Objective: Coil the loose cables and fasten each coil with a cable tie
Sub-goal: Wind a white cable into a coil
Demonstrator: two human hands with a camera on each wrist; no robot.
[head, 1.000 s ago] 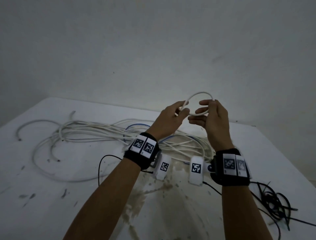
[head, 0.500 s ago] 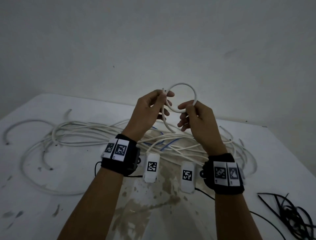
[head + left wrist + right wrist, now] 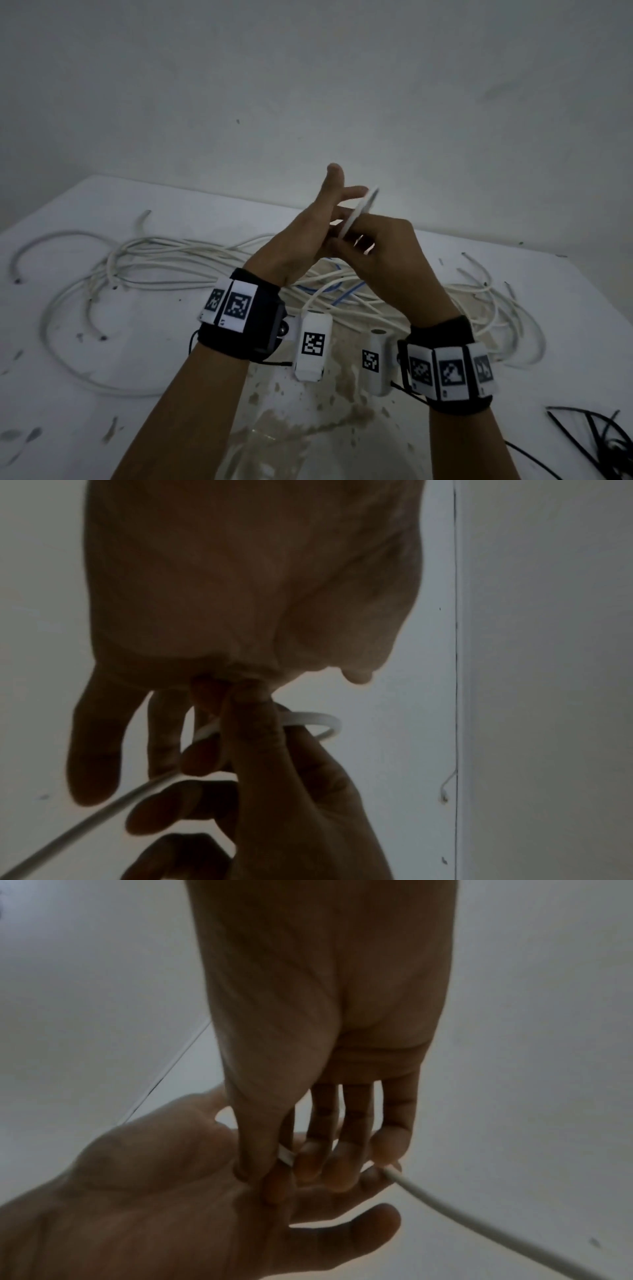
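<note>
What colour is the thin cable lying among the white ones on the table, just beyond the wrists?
Blue: the blue cable threads through the white cables. Head view shows it best.

arms: bare | wrists: black bands, black-and-white square-code tags | white camera pods | thin black leads

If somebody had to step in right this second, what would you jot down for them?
Right hand: pinches a small white cable loop, raised over the table.
Left hand: fingers spread open against the loop, steadying it.
White cables: loose on the table, with a blue one among them. Black ties: near right edge.
Done: one loop started. Left: finish the coil, tie it, then the others.
</note>
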